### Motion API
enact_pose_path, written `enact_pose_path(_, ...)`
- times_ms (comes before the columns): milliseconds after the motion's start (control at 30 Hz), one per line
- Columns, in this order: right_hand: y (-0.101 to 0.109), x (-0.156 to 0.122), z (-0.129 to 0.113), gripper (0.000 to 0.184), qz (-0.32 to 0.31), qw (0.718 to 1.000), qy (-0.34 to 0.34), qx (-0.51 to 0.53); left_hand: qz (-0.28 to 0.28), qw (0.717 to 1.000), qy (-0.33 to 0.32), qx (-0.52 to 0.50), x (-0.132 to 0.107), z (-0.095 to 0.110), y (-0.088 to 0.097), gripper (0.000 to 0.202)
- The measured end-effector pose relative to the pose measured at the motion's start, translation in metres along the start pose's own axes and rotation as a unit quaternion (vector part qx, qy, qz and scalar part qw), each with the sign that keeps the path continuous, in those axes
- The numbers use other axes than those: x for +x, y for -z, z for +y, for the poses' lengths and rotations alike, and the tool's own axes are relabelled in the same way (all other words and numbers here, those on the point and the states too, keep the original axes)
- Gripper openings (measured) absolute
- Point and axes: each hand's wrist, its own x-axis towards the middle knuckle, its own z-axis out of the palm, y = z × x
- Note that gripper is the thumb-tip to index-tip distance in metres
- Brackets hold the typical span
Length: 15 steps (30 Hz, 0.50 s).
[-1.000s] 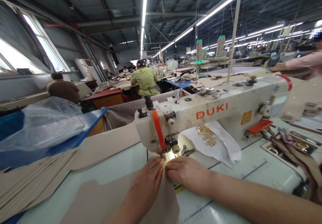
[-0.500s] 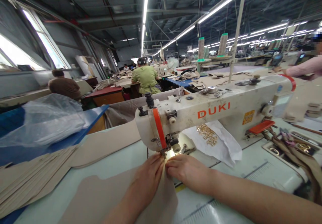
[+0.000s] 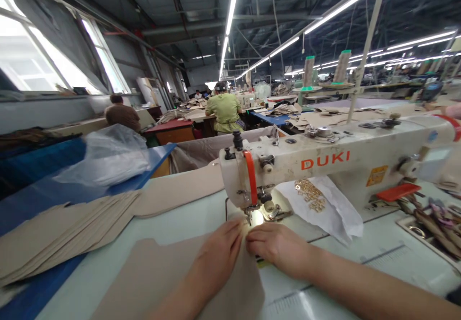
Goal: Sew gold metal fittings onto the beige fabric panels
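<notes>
Beige panel (image 3: 173, 272) held under both hands at the needle of a sewing machine (image 3: 324, 159).
The panel is laid flat on the pale worktop (image 3: 187, 221), its far end brought up to the lit presser foot (image 3: 249, 215); the left hand (image 3: 218, 250) is rested on it, and the fingers of the right hand (image 3: 275, 248) are curled at its right edge, though whether either grip is pinched or merely pressed cannot be told; gold-coloured rings (image 3: 310, 196) are spread on white paper (image 3: 340, 209) beyond.

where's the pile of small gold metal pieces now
Right of centre in the head view, the gold pile lies on a white sheet, below the orange DUKI lettering, beyond the right hand.
</notes>
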Motion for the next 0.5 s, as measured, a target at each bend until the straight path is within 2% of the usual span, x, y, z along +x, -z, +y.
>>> enact_pose_path(100,-0.005,-0.002,-0.011,0.017,0.012,0.999,0.043,0.002,-0.001,1.000,0.007,-0.003,-0.020,0.007,0.010,0.029)
enact_pose_path(200,-0.007,-0.003,-0.016,0.019,0.021,0.997,0.073,-0.007,-0.005,1.000,0.023,0.004,-0.029,0.015,0.020,0.030)
enact_pose_path(333,-0.004,-0.005,-0.016,0.021,0.031,0.996,0.083,-0.013,0.034,0.997,0.043,0.051,-0.048,0.020,0.032,0.044)
enact_pose_path(433,-0.002,-0.006,-0.015,0.021,0.035,0.996,0.084,-0.012,0.039,0.993,-0.049,0.103,-0.089,0.017,0.033,0.066)
enact_pose_path(500,-0.002,-0.007,-0.016,0.023,0.052,0.995,0.086,-0.006,0.036,0.982,-0.112,0.151,-0.126,0.008,0.035,0.058)
